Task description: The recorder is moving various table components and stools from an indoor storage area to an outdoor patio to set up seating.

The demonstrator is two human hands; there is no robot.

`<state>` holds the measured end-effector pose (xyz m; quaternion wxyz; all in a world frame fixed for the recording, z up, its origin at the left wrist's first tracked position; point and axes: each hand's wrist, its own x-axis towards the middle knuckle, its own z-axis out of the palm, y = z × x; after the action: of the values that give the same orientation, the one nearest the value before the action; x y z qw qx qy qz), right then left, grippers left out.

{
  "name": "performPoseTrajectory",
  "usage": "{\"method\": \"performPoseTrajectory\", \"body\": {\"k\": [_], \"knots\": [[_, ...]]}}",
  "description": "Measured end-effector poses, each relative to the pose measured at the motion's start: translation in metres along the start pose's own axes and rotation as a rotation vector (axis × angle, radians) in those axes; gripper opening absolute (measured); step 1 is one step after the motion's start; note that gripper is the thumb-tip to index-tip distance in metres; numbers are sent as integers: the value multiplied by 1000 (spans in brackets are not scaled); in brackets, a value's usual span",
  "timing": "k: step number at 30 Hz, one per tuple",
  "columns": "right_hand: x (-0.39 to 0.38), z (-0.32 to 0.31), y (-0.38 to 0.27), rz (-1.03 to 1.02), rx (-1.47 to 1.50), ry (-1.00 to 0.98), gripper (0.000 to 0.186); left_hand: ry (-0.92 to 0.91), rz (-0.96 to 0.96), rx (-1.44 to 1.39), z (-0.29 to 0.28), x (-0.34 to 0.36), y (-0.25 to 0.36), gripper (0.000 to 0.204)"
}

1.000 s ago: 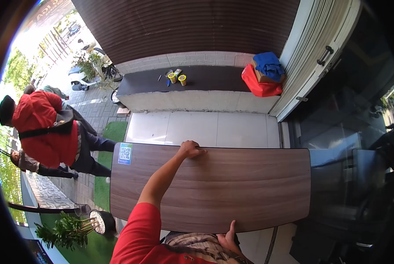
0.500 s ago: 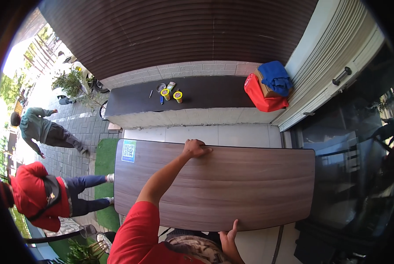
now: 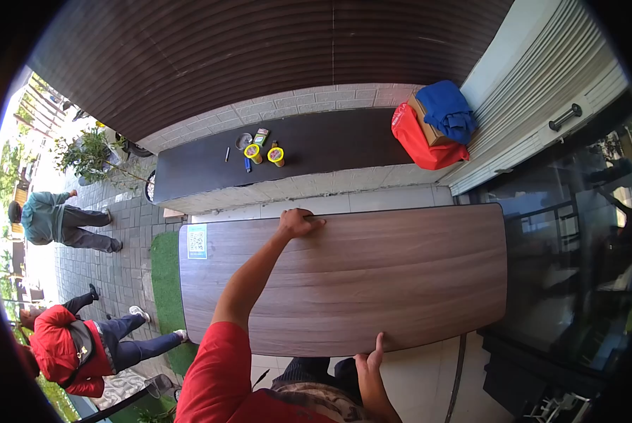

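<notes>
A long wood-grain tabletop (image 3: pixel 400 275) with rounded corners lies crosswise in front of me, with a square code sticker (image 3: pixel 197 241) near its left end. My left hand (image 3: pixel 298 223) reaches across and grips the far edge left of the middle, thumb on top. On the near edge, right of the middle, my right hand (image 3: pixel 370 359) holds the board with the thumb raised along its surface; the fingers beneath are hidden.
Beyond stands a dark ledge (image 3: pixel 351 141) with yellow-lidded cups (image 3: pixel 253 154), small items and red and blue bundles (image 3: pixel 444 113). Glass (image 3: pixel 570 233) borders the right. People walk on the left paving, one in red (image 3: pixel 65 345), one in teal (image 3: pixel 41 218); green mat (image 3: pixel 166 275) adjoins the board.
The people on the left have moved farther along, away from the board. The board's right end now sits higher in the picture, with both my hands still on its edges.
</notes>
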<state>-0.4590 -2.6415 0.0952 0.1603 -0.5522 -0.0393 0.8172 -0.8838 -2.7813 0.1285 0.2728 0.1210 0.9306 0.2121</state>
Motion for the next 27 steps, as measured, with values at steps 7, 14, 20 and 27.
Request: {"method": "performPoseTrajectory", "body": {"k": [7,14,20,27], "knots": [[3,4,4,10,-101,28,61,20,61,29,-11,-2,-10,70],[-7,1,-2,107,-145,34,62,-12,28,12,-4,-14,-20,67],[-6,-27,-2,103,-84,-28,58,-4,92,25,4,-27,-15,65],[-7,-24,2,35,-152,9,65,63,117,-20,7,-26,-23,60]]}}
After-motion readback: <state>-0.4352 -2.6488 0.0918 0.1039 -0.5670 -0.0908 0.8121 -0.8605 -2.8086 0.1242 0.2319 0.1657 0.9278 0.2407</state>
